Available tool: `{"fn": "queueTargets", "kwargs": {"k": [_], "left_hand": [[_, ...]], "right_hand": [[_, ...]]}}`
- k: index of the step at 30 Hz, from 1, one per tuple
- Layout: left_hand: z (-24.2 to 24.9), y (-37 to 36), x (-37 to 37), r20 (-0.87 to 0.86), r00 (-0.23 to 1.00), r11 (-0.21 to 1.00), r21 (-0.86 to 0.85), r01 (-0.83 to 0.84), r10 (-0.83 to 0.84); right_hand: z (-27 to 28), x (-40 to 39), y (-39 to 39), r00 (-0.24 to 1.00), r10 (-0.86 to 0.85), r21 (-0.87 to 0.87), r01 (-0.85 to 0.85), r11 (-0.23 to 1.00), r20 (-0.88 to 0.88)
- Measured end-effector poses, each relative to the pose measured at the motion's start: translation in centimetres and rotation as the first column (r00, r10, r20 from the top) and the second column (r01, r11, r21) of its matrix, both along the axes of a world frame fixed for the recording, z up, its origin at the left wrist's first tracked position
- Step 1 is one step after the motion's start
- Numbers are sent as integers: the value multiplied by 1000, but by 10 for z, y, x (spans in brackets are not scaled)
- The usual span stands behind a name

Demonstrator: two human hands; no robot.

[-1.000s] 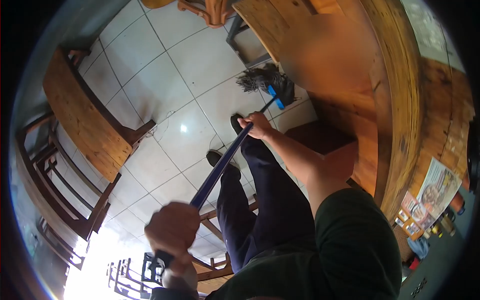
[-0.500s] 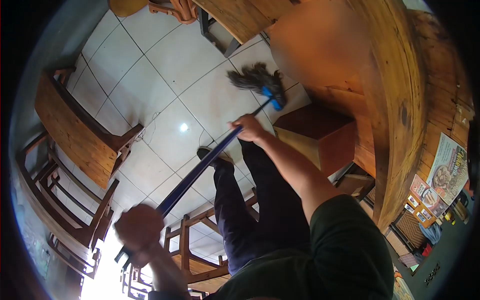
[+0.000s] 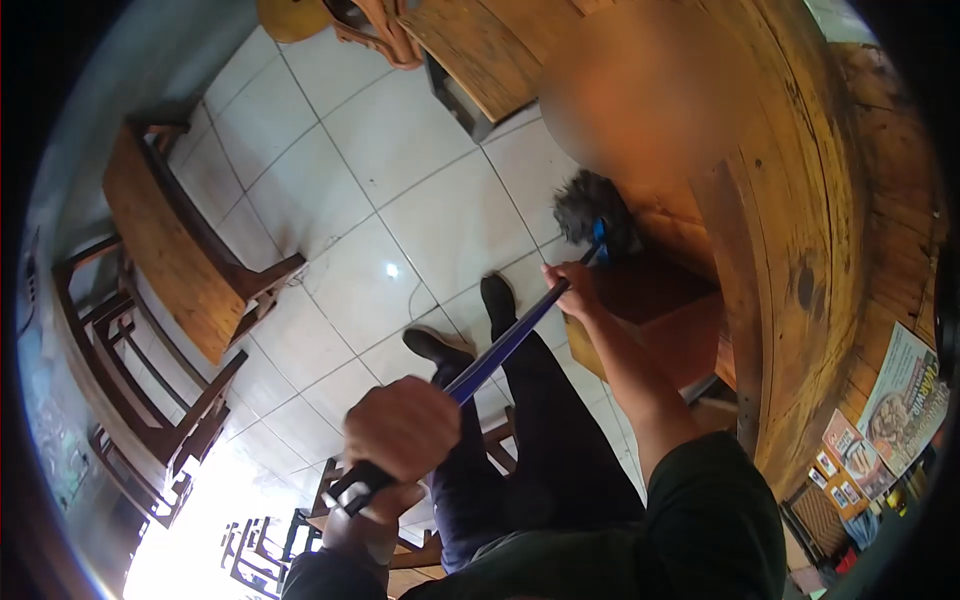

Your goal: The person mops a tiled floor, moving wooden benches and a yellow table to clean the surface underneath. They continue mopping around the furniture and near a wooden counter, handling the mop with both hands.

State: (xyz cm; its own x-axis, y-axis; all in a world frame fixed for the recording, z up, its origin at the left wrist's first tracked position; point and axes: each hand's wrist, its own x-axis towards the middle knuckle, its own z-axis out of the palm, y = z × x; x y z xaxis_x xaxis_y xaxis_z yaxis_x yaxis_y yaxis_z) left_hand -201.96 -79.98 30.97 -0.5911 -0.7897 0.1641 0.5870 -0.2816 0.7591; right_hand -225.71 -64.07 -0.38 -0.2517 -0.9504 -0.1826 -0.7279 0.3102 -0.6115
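Observation:
A mop with a dark blue pole [image 3: 500, 350] slants up to the right across the view. Wrapped round its upper end, near the black grip, is my left hand [image 3: 403, 428]. Lower on the pole, close to the blue clamp [image 3: 600, 240], my right hand [image 3: 574, 288] holds it with closed fingers. The grey, shaggy mop head [image 3: 592, 208] lies against the base of the wooden counter, beside a dark reddish box [image 3: 660, 330]. My shoes show on the tiles left of the pole's lower half.
White floor tiles [image 3: 400, 240] spread across the middle. Wooden benches [image 3: 170, 250] stand at the left, a wooden table [image 3: 480, 60] at the top. A long wooden counter [image 3: 790, 230] curves down the right side, with posters [image 3: 895, 400] beyond it. Chairs stand behind my legs.
The mop head has moved right, from the open tiles to the counter's base. Both hands have shifted right with the pole, my left hand the most. My right shoe now shows.

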Motion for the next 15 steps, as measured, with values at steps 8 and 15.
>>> {"fn": "queueTargets", "kwargs": {"k": [8,15], "left_hand": [[30,9,44,94,967,930,-266,253,-236],[37,-17,114,160,945,878,-351,326,-286]], "right_hand": [[-5,32,-73,999,-8,-204,18,979,50],[28,94,-103,980,126,-151,-102,983,154]]}}
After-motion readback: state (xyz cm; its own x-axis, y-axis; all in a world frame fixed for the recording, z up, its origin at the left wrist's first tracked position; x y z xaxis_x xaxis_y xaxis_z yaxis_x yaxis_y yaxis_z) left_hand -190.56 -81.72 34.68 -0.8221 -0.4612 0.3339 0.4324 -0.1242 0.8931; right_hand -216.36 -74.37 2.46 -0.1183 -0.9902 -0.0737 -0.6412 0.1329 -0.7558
